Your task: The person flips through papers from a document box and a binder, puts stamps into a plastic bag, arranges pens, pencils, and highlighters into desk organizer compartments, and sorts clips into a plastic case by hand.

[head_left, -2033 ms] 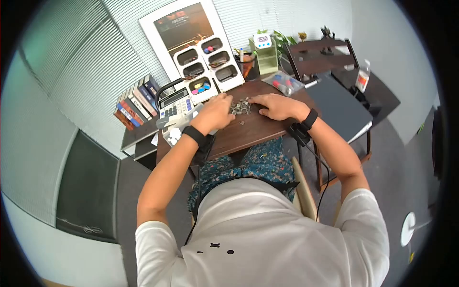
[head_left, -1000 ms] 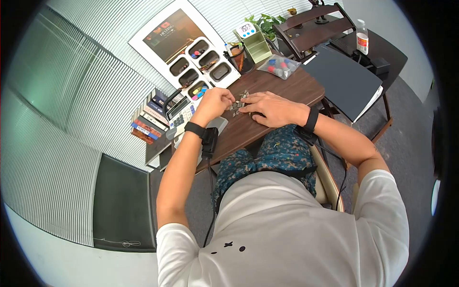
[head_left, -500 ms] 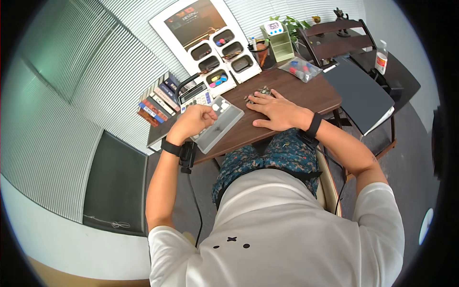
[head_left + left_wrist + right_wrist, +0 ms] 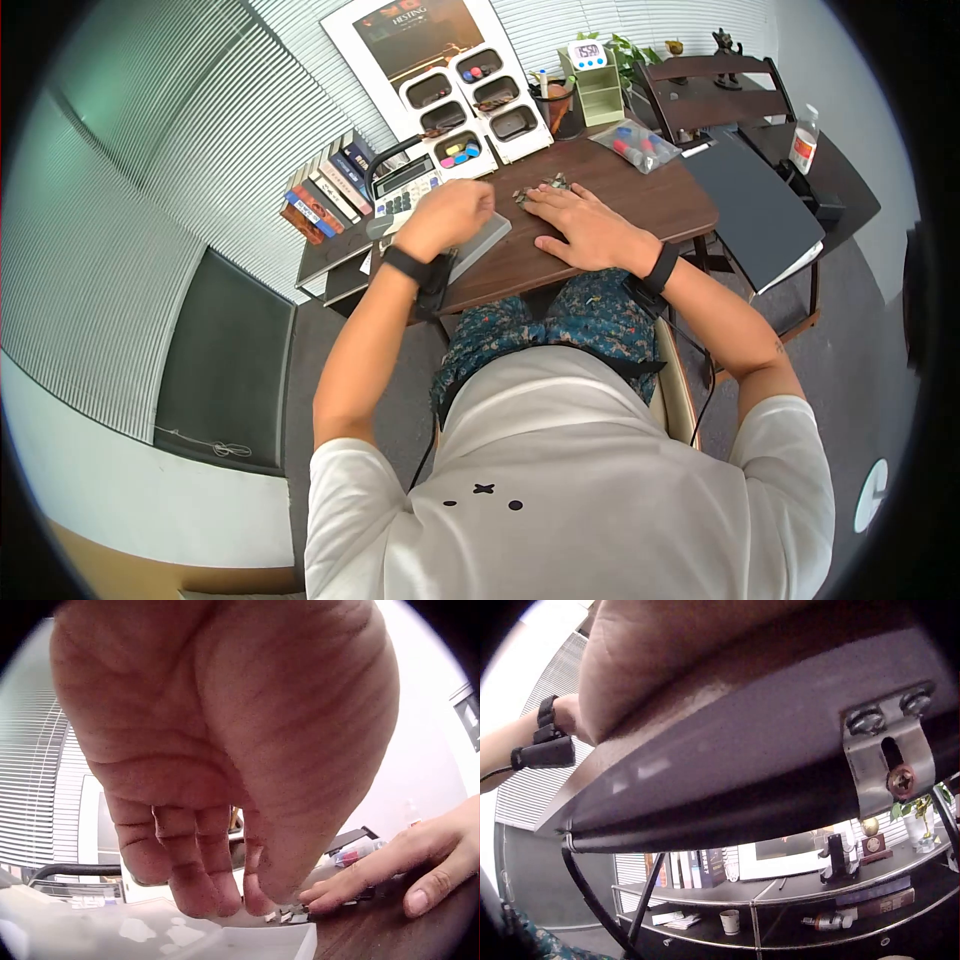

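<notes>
My left hand [image 4: 450, 218] hovers over a clear plastic box [image 4: 486, 243] at the table's left side and hides much of it. In the left wrist view its fingers [image 4: 199, 889] hang loosely bent, the thumb tip overlapping the index finger, and nothing shows held. White patches [image 4: 139, 930] show in the box. My right hand [image 4: 592, 232] lies palm down on the brown table [image 4: 640, 205], its fingers stretched out to a small heap of little greyish pieces [image 4: 553, 182]. The fingertips overlap the near side of the heap.
Behind the box stand a calculator [image 4: 405, 195], a row of books [image 4: 330, 190] and a white organizer [image 4: 490, 140] with coloured items. A zip bag [image 4: 638, 146] with red and blue things lies at the back right, near a green holder [image 4: 600, 98]. A dark folder [image 4: 755, 205] lies beyond the table.
My left hand went from the heap to over the plastic box, then came back up and right toward the heap. The right hand reached onto the heap and has stayed with fingers spread flat.
</notes>
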Motion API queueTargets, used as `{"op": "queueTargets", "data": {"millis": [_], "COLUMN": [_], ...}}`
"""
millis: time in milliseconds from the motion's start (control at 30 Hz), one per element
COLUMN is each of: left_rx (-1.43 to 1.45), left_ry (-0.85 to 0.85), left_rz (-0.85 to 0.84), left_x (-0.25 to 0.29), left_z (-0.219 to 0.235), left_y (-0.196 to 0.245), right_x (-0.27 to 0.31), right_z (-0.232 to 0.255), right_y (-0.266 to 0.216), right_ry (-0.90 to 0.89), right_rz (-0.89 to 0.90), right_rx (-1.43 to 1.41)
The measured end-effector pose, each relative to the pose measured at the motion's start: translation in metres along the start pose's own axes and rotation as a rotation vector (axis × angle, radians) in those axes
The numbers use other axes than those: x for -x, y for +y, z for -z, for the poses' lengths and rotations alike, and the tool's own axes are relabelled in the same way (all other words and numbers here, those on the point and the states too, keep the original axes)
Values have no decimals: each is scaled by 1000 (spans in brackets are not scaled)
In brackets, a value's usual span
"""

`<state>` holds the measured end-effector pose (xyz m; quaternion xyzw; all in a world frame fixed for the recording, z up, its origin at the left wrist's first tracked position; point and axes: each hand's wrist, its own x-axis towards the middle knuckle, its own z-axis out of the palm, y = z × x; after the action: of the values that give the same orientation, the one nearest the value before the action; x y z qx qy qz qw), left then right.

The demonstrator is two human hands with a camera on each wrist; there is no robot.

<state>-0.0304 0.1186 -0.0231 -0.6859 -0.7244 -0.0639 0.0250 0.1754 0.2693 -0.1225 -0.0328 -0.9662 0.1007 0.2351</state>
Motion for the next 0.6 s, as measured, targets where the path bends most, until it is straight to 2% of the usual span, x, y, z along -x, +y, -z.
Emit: {"op": "queueTargets", "data": {"millis": [67, 133, 233, 333, 433, 533, 600], "left_rx": [-38, 135, 79, 65, 58, 7, -28], "left_ry": [-21, -65, -19, 40, 31, 21, 106], "left_rz": [93, 107, 84, 65, 103, 169, 174], "left_x": [30, 63, 96, 107, 116, 129, 139], "left_z": [7, 6, 3, -2, -2, -1, 1], "left_y": [-3, -7, 4, 3, 3, 4, 7], "right_x": [3, 0, -4, -8, -8, -7, -7], "right_z": [3, 7, 5, 0, 10, 14, 16], "right_y": [-2, -7, -15, -15, -19, -22, -23], "right_ry": [11, 77, 57, 8, -54, -57, -59], "right_rz": [20, 147, 251, 267, 223, 247, 252], "right_rx": [-6, -23, -12, -16, -104, -59, -86]}}
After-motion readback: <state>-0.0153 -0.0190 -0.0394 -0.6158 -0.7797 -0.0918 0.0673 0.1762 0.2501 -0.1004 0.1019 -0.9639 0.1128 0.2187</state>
